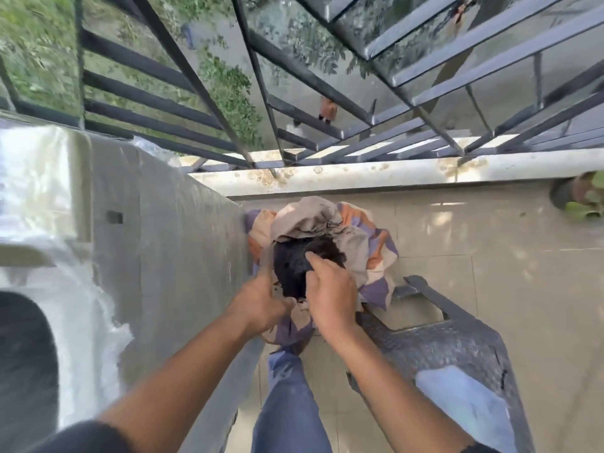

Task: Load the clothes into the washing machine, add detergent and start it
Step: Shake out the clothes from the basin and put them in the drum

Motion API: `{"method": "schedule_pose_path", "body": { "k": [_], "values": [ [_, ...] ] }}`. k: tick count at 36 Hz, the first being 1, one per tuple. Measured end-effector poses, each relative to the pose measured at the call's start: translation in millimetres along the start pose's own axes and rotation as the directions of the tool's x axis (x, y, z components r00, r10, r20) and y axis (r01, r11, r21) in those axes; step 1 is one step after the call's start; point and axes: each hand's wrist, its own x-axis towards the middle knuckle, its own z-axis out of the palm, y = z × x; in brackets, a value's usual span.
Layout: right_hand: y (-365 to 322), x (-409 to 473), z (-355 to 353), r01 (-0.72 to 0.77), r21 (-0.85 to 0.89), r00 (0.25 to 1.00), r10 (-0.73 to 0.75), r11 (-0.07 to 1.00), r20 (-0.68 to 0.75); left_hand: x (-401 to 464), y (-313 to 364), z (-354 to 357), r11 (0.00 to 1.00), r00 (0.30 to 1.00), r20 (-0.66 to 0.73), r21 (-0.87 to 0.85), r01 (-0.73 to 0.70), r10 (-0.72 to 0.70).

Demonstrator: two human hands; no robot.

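Head view looks steeply down at both hands working on a bundle of clothes [322, 243], which is held above the tiled floor [490, 243] just beside the grey side of the washing machine [170, 243]. The left hand [258, 300] grips the near left edge of the bundle, its fingers curled into the cloth so that their tips are hidden. The right hand [331, 297] lies on top, its thumb and forefinger stretched onto a black garment [294, 266] in the middle while the other fingers curl round the beige and purple-orange cloth at the bundle's right side. The machine's white top and dark drum opening [26, 361] show at the left, blurred. A dark plastic chair [457, 341] stands just right of the bundle, with a pale blue cloth [457, 397] on its seat. Black metal railings [327, 93] rise beyond a stained white ledge [359, 173].
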Motion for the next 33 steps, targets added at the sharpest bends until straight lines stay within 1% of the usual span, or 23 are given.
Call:
{"method": "schedule_pose_path", "body": {
  "k": [3,5,7,9,11,13,15,16,17,19,20,21,22,23,24,25,26,27,28,29,31,32,33],
  "values": [
    [-38,-38,-35,0.032,0.13,0.999,-0.027,0.991,-0.039,-23,10,-9,0.995,0.995,-0.03,-0.027,-0.095,0.094],
    [-61,-59,-60,0.058,0.188,0.994,-0.039,0.98,-0.1,-40,14,-14,0.984,0.983,-0.051,-0.029,-0.178,0.177],
    [-81,-78,-85,0.055,0.255,0.986,-0.013,0.965,-0.164,-58,19,-19,0.964,0.962,-0.073,-0.013,-0.266,0.265],
    [-99,-95,-107,0.034,0.356,0.982,0.035,0.934,-0.185,-76,23,-22,0.945,0.941,-0.095,0.007,-0.326,0.325],
    [-113,-112,-129,0.023,0.449,0.983,0.062,0.893,-0.173,-92,23,-24,0.925,0.914,-0.147,0.023,-0.38,0.379],
    [-123,-125,-152,0.015,0.514,0.992,0.054,0.858,-0.117,-107,22,-29,0.897,0.88,-0.193,-0.001,-0.442,0.434],
    [-128,-135,-173,0.01,0.587,1.0,0.004,0.809,-0.022,-116,19,-40,0.89,0.87,-0.219,-0.014,-0.456,0.443],
    [-129,-138,-184,0.027,0.62,0.999,-0.033,0.784,-0.001,-122,20,-47,0.895,0.875,-0.227,-0.028,-0.445,0.428],
    [-127,-141,-192,0.063,0.632,0.998,-0.065,0.773,-0.02,-128,22,-55,0.892,0.872,-0.239,-0.046,-0.45,0.427],
    [-112,-142,-197,0.104,0.571,0.993,-0.057,0.814,-0.101,-147,32,-71,0.869,0.855,-0.268,-0.101,-0.484,0.444],
    [-100,-139,-194,0.084,0.517,0.991,-0.019,0.852,-0.13,-157,38,-78,0.856,0.854,-0.272,-0.153,-0.493,0.443],
    [-86,-135,-190,0.066,0.444,0.987,0.006,0.894,-0.159,-168,44,-85,0.829,0.852,-0.272,-0.233,-0.509,0.447],
    [-73,-130,-187,0.033,0.336,0.988,0.019,0.941,-0.152,-176,48,-91,0.811,0.859,-0.259,-0.294,-0.506,0.442],
    [-60,-124,-181,-0.002,0.215,0.996,0.022,0.977,-0.092,-190,57,-98,0.785,0.858,-0.252,-0.349,-0.513,0.449],
    [-52,-121,-178,-0.053,0.068,0.998,0.052,0.996,0.02,-200,61,-104,0.767,0.852,-0.242,-0.373,-0.523,0.463],
    [-43,-118,-172,-0.07,-0.063,0.988,0.077,0.996,0.133,-209,65,-110,0.743,0.845,-0.226,-0.403,-0.534,0.485],
    [-36,-115,-166,-0.08,-0.159,0.966,0.116,0.984,0.229,-216,66,-114,0.727,0.838,-0.214,-0.421,-0.543,0.502],
    [-28,-110,-156,-0.093,-0.195,0.947,0.147,0.976,0.287,-227,69,-119,0.704,0.834,-0.204,-0.456,-0.544,0.513],
    [-24,-107,-148,-0.125,-0.204,0.924,0.188,0.971,0.332,-235,69,-122,0.686,0.832,-0.191,-0.486,-0.541,0.521],
    [-18,-104,-137,-0.123,-0.176,0.92,0.179,0.977,0.349,-245,70,-125,0.668,0.832,-0.185,-0.516,-0.536,0.523],
    [-18,-103,-123,-0.145,-0.045,0.924,0.151,0.988,0.352,-261,71,-129,0.647,0.837,-0.186,-0.556,-0.521,0.514],
    [-26,-107,-121,-0.202,0.039,0.917,0.175,0.979,0.36,-266,70,-130,0.638,0.835,-0.192,-0.565,-0.523,0.515],
    [-36,-110,-119,-0.229,0.093,0.914,0.181,0.969,0.363,-273,70,-133,0.631,0.835,-0.197,-0.573,-0.524,0.515]
  ]
}}
